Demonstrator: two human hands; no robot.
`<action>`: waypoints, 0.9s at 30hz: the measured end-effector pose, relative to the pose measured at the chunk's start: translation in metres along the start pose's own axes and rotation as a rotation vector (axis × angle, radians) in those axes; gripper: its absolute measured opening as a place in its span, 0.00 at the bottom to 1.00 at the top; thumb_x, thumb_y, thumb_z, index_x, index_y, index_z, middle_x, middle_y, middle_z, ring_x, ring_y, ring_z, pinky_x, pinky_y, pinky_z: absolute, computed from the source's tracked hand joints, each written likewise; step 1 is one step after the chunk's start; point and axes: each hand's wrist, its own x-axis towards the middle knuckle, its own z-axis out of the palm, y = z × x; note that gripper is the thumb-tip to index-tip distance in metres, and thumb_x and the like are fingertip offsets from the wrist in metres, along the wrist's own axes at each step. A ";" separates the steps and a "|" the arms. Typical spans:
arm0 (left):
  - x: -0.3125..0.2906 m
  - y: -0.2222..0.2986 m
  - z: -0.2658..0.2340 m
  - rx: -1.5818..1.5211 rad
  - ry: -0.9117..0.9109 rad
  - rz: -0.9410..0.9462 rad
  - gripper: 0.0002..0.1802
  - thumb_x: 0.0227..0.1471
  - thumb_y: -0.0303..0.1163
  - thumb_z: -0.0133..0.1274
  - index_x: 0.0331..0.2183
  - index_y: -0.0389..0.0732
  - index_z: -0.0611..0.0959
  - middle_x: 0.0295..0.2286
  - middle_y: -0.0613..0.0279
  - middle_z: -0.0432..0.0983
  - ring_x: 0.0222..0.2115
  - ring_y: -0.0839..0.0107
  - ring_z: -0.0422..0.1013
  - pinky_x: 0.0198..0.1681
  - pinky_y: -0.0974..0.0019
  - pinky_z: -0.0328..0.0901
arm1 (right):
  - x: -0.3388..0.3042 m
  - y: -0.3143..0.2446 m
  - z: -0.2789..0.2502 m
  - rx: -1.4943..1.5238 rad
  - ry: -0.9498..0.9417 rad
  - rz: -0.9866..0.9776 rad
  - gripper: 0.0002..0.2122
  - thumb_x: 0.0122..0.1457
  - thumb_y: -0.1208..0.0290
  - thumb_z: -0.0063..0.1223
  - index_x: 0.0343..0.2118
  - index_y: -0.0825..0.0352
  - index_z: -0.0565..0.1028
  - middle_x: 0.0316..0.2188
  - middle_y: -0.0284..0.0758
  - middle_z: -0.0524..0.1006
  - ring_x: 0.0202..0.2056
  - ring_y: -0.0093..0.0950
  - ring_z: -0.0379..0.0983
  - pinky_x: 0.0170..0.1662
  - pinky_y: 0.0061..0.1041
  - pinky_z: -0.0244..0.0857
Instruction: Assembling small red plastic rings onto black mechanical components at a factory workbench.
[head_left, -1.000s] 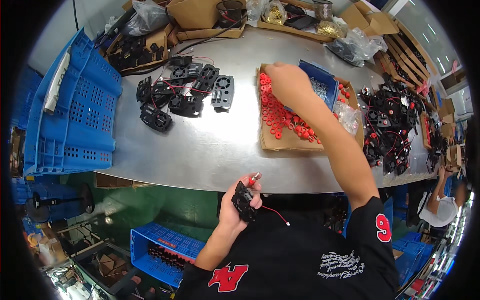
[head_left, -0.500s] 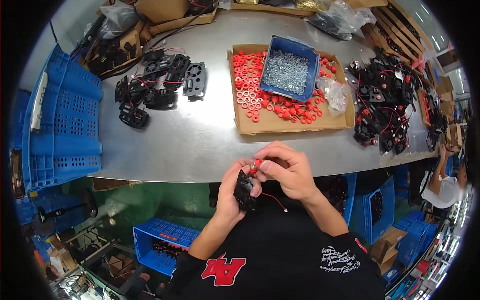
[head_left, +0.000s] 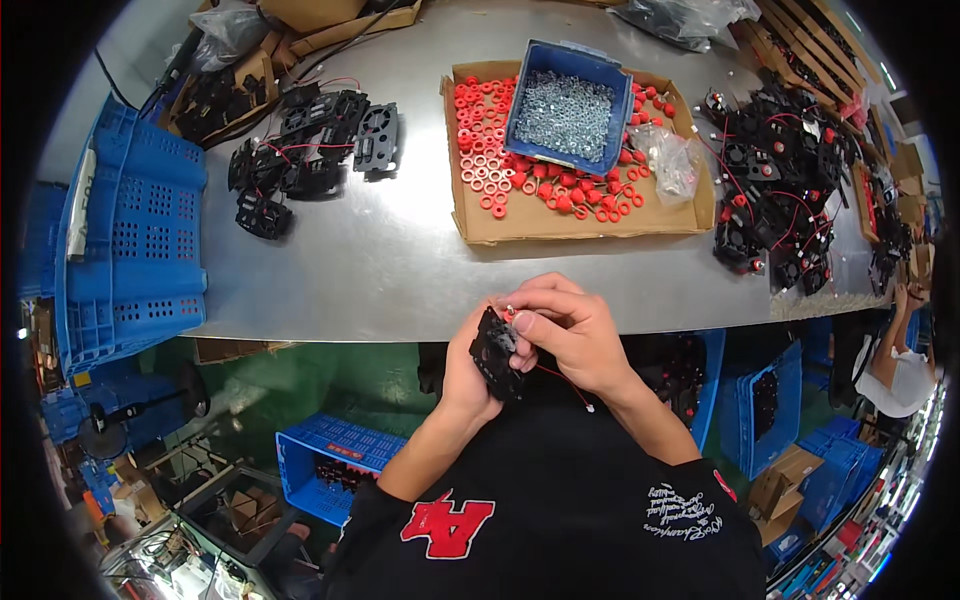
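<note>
Just off the near edge of the steel table [head_left: 380,270]: small black fan [head_left: 495,352] cradled in left hand [head_left: 470,375], right hand [head_left: 565,330] pinching a red grommet [head_left: 510,316] against its corner. Beyond, cardboard tray [head_left: 560,222] of red grommets.

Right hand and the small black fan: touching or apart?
Touching. The head view shows the right hand with its fingers wrapped against the black fan, which the left hand holds from below.
</note>
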 end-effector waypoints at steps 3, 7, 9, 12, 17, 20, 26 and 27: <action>0.000 -0.002 0.000 0.020 -0.037 -0.028 0.17 0.65 0.42 0.37 0.38 0.40 0.75 0.21 0.63 0.72 0.18 0.74 0.65 0.24 0.70 0.60 | 0.000 -0.005 -0.008 -0.078 -0.018 -0.019 0.09 0.64 0.77 0.52 0.42 0.77 0.77 0.41 0.38 0.74 0.28 0.24 0.78 0.30 0.21 0.75; 0.004 -0.001 0.006 0.008 -0.053 -0.076 0.19 0.66 0.43 0.35 0.38 0.40 0.75 0.24 0.62 0.71 0.20 0.73 0.64 0.26 0.69 0.60 | 0.002 -0.004 -0.017 -0.440 -0.011 -0.266 0.09 0.63 0.78 0.52 0.43 0.76 0.78 0.33 0.36 0.78 0.30 0.22 0.78 0.31 0.19 0.73; 0.007 0.001 0.009 -0.006 -0.058 -0.107 0.19 0.66 0.44 0.35 0.38 0.39 0.75 0.25 0.62 0.71 0.20 0.73 0.64 0.26 0.68 0.60 | 0.001 0.003 -0.020 -0.652 0.031 -0.485 0.09 0.64 0.79 0.51 0.43 0.75 0.78 0.30 0.36 0.79 0.30 0.21 0.78 0.31 0.18 0.73; 0.011 0.005 0.017 -0.003 -0.075 -0.176 0.21 0.67 0.46 0.35 0.38 0.40 0.75 0.26 0.61 0.71 0.22 0.72 0.64 0.26 0.68 0.60 | -0.004 0.006 -0.019 -0.548 0.161 -0.452 0.09 0.64 0.79 0.51 0.45 0.74 0.78 0.36 0.40 0.77 0.36 0.25 0.78 0.34 0.21 0.73; 0.011 0.008 0.031 0.141 0.098 -0.155 0.24 0.65 0.52 0.36 0.37 0.42 0.75 0.29 0.61 0.73 0.25 0.72 0.65 0.28 0.67 0.63 | -0.018 -0.003 -0.016 -0.281 0.219 -0.391 0.10 0.61 0.83 0.52 0.44 0.75 0.78 0.40 0.40 0.75 0.34 0.26 0.79 0.37 0.22 0.77; 0.013 0.008 0.015 0.194 -0.052 -0.153 0.22 0.65 0.50 0.37 0.38 0.41 0.75 0.31 0.61 0.73 0.28 0.71 0.67 0.32 0.65 0.65 | -0.022 -0.020 -0.007 -0.522 0.199 -0.325 0.11 0.58 0.83 0.56 0.44 0.75 0.78 0.40 0.40 0.75 0.34 0.27 0.79 0.39 0.23 0.78; -0.001 0.001 0.031 0.336 -0.064 0.064 0.29 0.56 0.48 0.51 0.51 0.39 0.65 0.41 0.58 0.70 0.42 0.68 0.67 0.46 0.65 0.64 | -0.020 -0.022 -0.016 -0.628 0.230 -0.407 0.11 0.53 0.81 0.62 0.41 0.72 0.80 0.37 0.40 0.80 0.35 0.27 0.80 0.37 0.24 0.75; 0.001 0.006 0.016 0.429 -0.224 0.023 0.40 0.50 0.42 0.61 0.55 0.39 0.57 0.45 0.57 0.65 0.45 0.69 0.65 0.50 0.66 0.62 | -0.020 -0.022 -0.017 -0.644 0.231 -0.444 0.11 0.52 0.81 0.63 0.41 0.71 0.81 0.36 0.40 0.81 0.35 0.28 0.80 0.37 0.24 0.75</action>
